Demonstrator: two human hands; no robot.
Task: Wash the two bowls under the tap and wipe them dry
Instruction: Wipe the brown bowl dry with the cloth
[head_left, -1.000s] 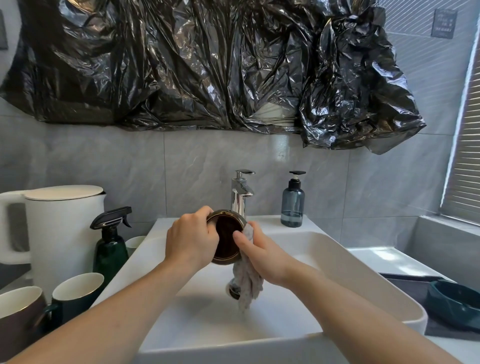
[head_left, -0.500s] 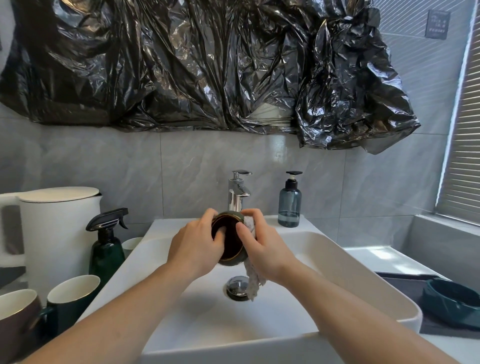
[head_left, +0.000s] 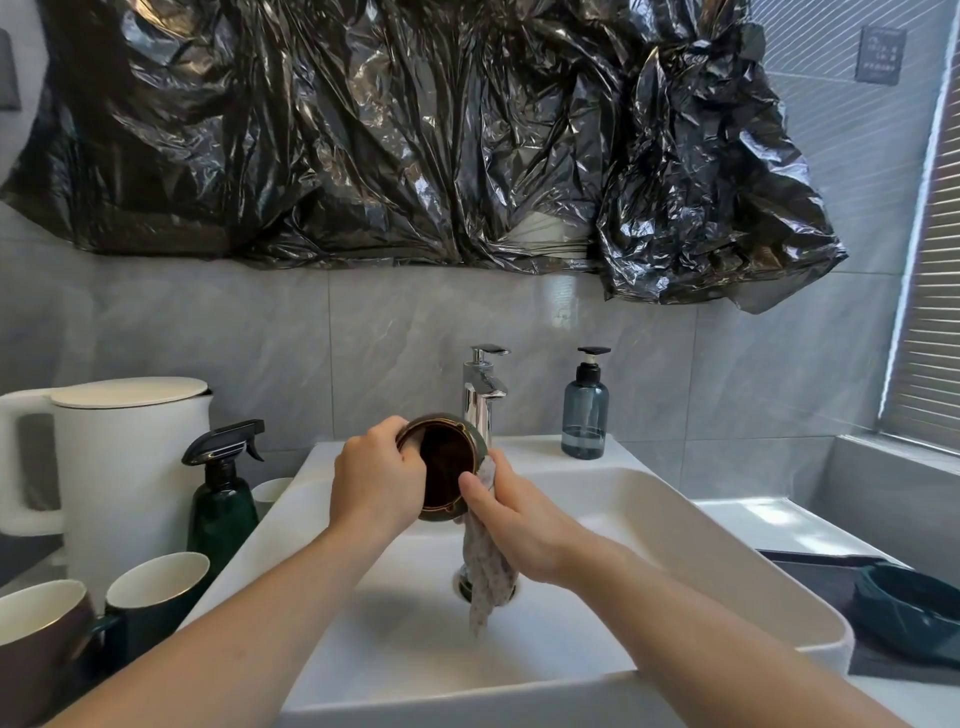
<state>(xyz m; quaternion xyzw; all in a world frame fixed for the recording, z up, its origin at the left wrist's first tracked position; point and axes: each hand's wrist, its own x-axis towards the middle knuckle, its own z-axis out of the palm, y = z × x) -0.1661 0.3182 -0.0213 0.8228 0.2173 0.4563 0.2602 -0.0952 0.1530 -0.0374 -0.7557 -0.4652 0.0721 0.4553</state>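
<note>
My left hand (head_left: 376, 480) grips a small dark green bowl (head_left: 444, 467) with a brown inside, tipped on its side with its mouth facing me, over the white sink (head_left: 649, 525) in front of the chrome tap (head_left: 484, 395). No water runs from the tap. My right hand (head_left: 511, 519) presses a pale patterned cloth (head_left: 485, 571) against the bowl's right rim and outer wall; the cloth's tail hangs down over the drain. A second, teal bowl (head_left: 909, 605) rests on a dark mat at the right edge.
Left of the sink stand a white kettle (head_left: 119, 457), a dark green spray bottle (head_left: 223, 499), and several mugs (head_left: 156, 587). A blue soap dispenser (head_left: 585, 410) sits on the sink's back ledge. Black plastic sheeting (head_left: 415, 130) hangs on the wall above.
My right hand slid with the cloth from the bowl's front face down to its right rim, and the bowl turned slightly in my left hand.
</note>
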